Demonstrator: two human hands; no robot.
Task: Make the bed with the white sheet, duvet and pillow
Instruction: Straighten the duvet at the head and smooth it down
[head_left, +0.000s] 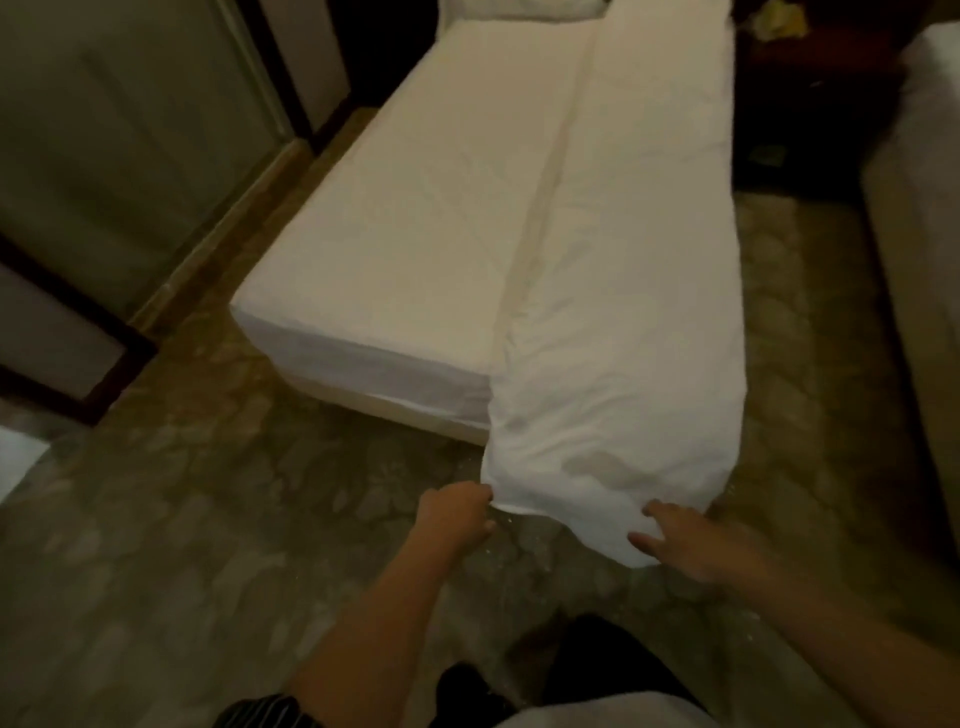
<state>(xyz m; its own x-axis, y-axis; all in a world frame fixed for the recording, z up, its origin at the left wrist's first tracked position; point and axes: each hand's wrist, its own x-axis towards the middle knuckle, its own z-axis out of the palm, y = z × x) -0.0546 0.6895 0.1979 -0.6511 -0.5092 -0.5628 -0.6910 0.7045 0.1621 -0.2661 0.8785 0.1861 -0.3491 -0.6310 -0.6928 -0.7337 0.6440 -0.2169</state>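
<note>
A single bed (332, 332) stands ahead of me with a white sheet (415, 208) stretched over its mattress. A folded white duvet (634, 260) lies lengthwise along the bed's right half and hangs over the foot end toward the floor. My left hand (460, 514) pinches the duvet's lower left corner. My right hand (685, 540) holds the duvet's lower right end, fingers spread against the fabric, a little blurred. A white pillow (524, 8) shows partly at the head of the bed, cut off by the top of the frame.
Patterned carpet (260, 545) covers the floor around the bed. A wall with dark-framed panels (104, 156) runs along the left. A second bed (919, 208) stands at the right edge, with a dark nightstand (815, 78) between the two.
</note>
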